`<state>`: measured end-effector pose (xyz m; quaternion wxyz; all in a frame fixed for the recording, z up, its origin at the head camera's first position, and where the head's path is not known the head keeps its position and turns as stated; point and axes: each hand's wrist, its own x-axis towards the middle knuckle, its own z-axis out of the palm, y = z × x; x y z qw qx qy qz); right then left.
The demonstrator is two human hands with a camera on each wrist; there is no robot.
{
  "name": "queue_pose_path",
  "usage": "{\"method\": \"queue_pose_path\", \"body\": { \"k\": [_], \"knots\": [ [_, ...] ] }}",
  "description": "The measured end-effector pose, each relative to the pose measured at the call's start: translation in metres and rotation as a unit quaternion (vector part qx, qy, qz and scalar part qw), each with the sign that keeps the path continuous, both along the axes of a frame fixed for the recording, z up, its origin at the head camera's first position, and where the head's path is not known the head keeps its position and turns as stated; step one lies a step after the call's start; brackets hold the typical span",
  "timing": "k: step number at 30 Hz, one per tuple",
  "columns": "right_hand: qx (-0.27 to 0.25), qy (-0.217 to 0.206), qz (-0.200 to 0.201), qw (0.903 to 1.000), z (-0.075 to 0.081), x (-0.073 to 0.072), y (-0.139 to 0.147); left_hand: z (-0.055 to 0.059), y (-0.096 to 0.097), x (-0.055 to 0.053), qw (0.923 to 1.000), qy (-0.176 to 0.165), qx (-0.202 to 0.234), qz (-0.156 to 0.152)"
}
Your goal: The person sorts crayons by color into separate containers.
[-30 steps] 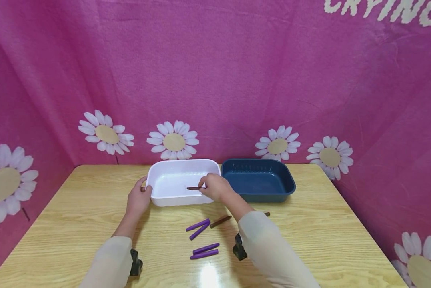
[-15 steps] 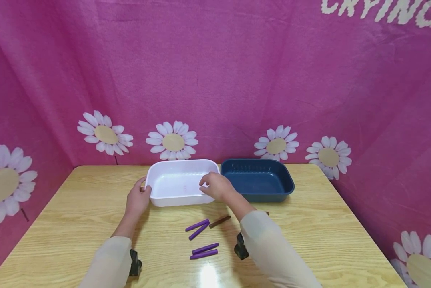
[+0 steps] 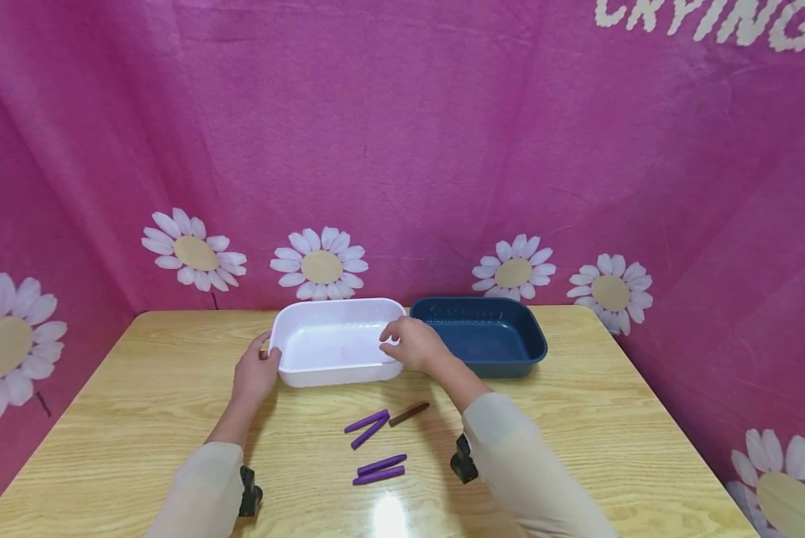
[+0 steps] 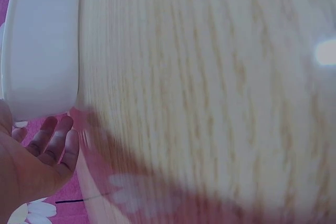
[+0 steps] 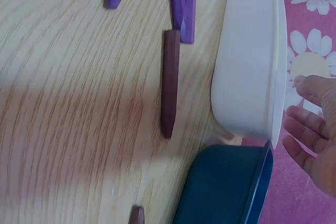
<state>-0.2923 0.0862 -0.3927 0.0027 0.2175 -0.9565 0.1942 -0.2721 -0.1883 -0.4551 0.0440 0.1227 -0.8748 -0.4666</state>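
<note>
In the head view my left hand [image 3: 254, 370] is at the left end of the white tray [image 3: 335, 376], thumb by the rim. The left wrist view shows its fingers loosely bent beside the tray's end wall. My right hand [image 3: 415, 345] hovers over the tray's right end, thumb and fingers apart, nothing between them. A brown crayon [image 3: 409, 414] lies on the table in front, near several purple crayons [image 3: 378, 474]. Another brown crayon [image 5: 137, 215] shows in the right wrist view, hidden from the head view. The front wall hides part of the tray's floor.
A dark blue tray [image 3: 489, 369] stands against the white tray's right side. Both trays are near the back edge of the wooden table [image 3: 611, 433]. Behind it hangs a pink cloth [image 3: 402, 149] printed with daisies.
A second ago my right hand pinched a brown crayon above the white tray. Its fingers have released it, and it is out of sight. The hand has shifted slightly right; my left hand stays put.
</note>
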Motion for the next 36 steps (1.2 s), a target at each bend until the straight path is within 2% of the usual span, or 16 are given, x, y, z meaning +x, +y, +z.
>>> {"method": "queue_pose_path", "body": {
  "k": [16, 36],
  "knots": [
    [-0.003, 0.001, -0.010, 0.9999, 0.002, 0.006, 0.031, -0.001, 0.001, 0.000, 1.0000, 0.004, -0.005, 0.003],
    [0.033, 0.024, 0.029, 0.9988, 0.003, 0.020, 0.070, 0.000, 0.002, 0.000, 0.9999, -0.009, 0.005, 0.000]
  ]
}}
